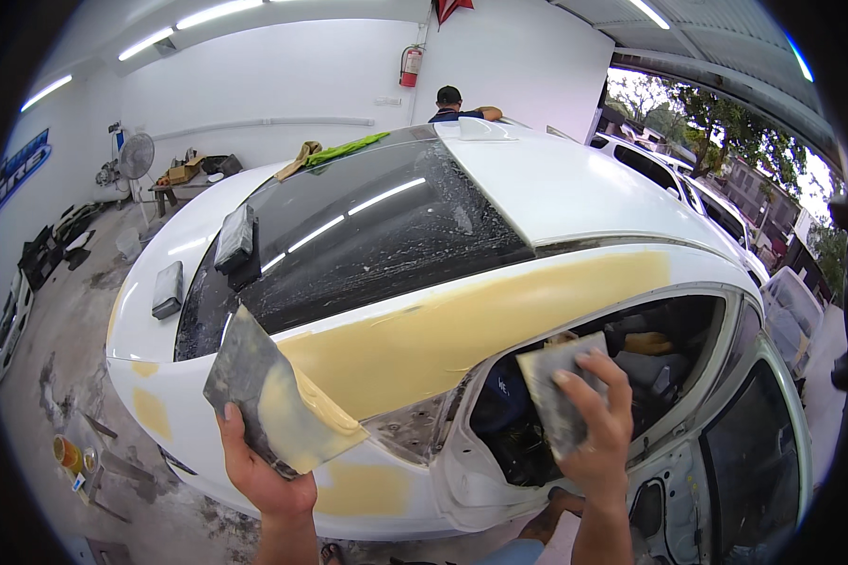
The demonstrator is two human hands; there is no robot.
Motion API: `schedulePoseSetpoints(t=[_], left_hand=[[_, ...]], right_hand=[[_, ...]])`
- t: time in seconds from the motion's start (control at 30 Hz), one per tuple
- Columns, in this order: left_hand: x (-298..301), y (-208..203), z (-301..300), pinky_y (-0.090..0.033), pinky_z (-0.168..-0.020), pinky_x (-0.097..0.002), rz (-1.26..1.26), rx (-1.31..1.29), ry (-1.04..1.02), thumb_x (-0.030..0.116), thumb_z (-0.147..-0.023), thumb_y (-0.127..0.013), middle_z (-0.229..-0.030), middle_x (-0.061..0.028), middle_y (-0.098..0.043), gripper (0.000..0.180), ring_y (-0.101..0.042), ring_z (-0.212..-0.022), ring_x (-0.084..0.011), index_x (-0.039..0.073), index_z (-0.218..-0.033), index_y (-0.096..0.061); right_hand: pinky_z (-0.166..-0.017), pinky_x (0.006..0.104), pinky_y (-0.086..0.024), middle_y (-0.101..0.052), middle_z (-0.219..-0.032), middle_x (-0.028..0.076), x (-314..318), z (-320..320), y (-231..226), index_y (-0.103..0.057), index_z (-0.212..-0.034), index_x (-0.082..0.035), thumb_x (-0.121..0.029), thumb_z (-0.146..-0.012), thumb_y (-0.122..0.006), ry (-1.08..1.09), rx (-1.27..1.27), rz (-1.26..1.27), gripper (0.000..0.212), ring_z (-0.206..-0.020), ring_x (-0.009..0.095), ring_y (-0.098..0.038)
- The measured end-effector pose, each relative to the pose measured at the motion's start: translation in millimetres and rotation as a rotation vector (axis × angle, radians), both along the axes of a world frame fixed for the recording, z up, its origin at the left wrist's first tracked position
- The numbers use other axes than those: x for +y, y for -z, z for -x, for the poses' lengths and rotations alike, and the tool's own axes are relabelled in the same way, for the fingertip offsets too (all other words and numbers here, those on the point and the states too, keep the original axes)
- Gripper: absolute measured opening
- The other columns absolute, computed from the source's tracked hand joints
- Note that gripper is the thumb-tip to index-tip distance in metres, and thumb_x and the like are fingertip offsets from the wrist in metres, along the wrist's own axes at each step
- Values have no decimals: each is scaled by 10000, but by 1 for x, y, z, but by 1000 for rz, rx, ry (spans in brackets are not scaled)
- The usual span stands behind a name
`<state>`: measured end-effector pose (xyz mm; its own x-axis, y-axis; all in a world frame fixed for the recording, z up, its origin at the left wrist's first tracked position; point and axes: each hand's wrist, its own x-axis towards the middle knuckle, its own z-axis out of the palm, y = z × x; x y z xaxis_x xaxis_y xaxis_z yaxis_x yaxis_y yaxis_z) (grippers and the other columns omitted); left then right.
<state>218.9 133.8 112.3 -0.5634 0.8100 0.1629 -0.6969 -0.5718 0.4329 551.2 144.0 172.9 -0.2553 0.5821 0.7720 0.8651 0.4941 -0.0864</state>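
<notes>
My left hand (264, 480) grips a flat grey mixing board (240, 372) from below, tilted up. Creamy yellow body filler (297, 419) is smeared over its lower right part and along one edge. My right hand (594, 419) is closed on a grey rectangular filler spreader (556, 395), thumb and fingers on its faces, with yellowish filler along its left edge. Both tools are raised in front of a white car (575, 179). Behind them, a long pale yellow coat of filler (462, 330) covers the roof pillar and roof edge. Another filler patch (363, 490) lies below the board.
A car door (754, 461) stands open at lower right. Grey blocks rest on the dark glass (236, 238) and white body (168, 289). A green cloth (349, 148) lies beyond. Across the car is a person (449, 105). At left are a fan (137, 155) and stool (113, 461).
</notes>
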Motion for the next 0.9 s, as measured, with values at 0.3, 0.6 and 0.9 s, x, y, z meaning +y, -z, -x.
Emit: schedulePoseSetpoints(t=[0.3, 0.6, 0.9], left_hand=[[-38, 63, 67, -532, -1056, -400, 224, -174, -94, 345, -1099, -542, -1400, -98, -646, 498, -657, -1254, -238, 39, -1491, -513], [-32, 69, 72, -539, -1048, -396, 221, -157, -50, 346, -1101, -554, -1360, -92, -670, 474, -676, -1223, -228, 33, -1456, -536], [-14, 56, 56, -540, -1061, -404, 205, -124, -30, 336, -1100, -555, -1415, -103, -647, 506, -665, -1253, -247, 34, -1503, -501]], right_hand=[[-917, 471, -408, -641, -1257, 10, 79, 129, -39, -731, -1209, -243, 1, -674, -741, 45, -405, 93, 588, -1196, 220, -653], [-862, 464, -398, -648, -1209, 7, 82, 140, -19, -744, -1182, -245, -35, -666, -757, 77, -392, 148, 557, -1160, 221, -659], [-892, 534, -368, -622, -1242, 35, 32, 108, 60, -716, -1260, -265, -146, -649, -792, 83, -388, 123, 626, -1307, 252, -594]])
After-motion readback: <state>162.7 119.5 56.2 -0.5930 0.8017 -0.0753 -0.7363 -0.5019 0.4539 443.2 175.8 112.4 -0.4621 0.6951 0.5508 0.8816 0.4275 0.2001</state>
